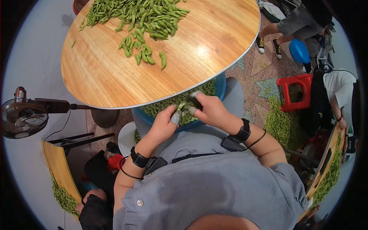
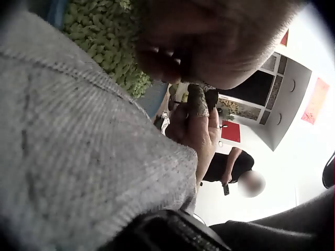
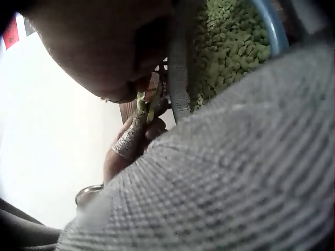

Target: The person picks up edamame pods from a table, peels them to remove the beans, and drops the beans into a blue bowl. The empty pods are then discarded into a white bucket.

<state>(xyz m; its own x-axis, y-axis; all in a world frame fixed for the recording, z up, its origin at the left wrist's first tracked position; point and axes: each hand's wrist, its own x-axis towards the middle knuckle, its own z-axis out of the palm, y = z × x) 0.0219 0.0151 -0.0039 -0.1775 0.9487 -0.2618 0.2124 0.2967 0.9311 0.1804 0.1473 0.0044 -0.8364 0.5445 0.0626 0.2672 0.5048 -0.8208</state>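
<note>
Over a blue basin (image 1: 221, 86) of shelled green beans (image 1: 163, 105), both hands meet at one small edamame pod (image 1: 180, 106). My left hand (image 1: 164, 124) pinches it between thumb and fingers; grey tape wraps the thumb. From the other side my right hand (image 1: 214, 110) pinches the same pod, its thumb and a finger also taped. In the right wrist view the pod (image 3: 152, 109) shows as a green sliver beside the left thumb. The left wrist view has the right hand's taped thumb (image 2: 198, 102) close to the left hand, and the pod is hidden there.
A round wooden table (image 1: 153, 82) overhangs the basin, with heaped edamame pods (image 1: 142, 17) on top. Left stand a fan (image 1: 25, 115) and a white bucket (image 1: 126, 140). Pods litter the floor (image 1: 278, 122) near a red stool (image 1: 281, 92). Other people are around.
</note>
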